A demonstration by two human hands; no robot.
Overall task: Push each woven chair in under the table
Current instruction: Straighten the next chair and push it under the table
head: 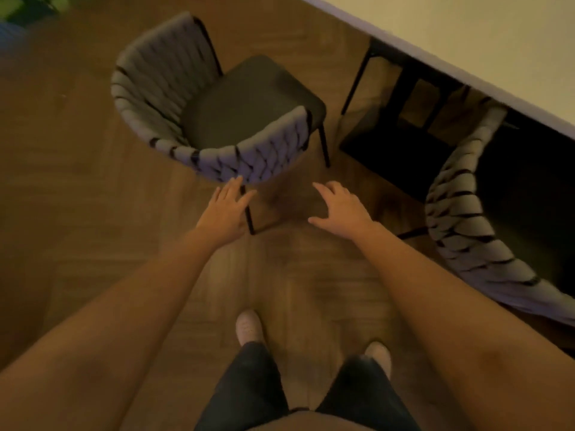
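Two woven chairs (199, 104) (473, 219), one table (485, 35), two empty hands (225, 209) (340, 208).

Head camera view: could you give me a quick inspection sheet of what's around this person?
Surface: wooden floor, bare where visible.
Job's things: near woven chair stands out on the floor, clear of the pale table; second woven chair at right has its seat already in the shadow under the table edge.
Clutter: nothing seen.
Hands: left hand open, fingertips at the near chair's woven rim, contact unclear; right hand open, holding nothing, over the floor.
Cables: nothing seen.
Surroundings: dark frame under the table; blurred green shape in the top left corner; the person's light shoes.
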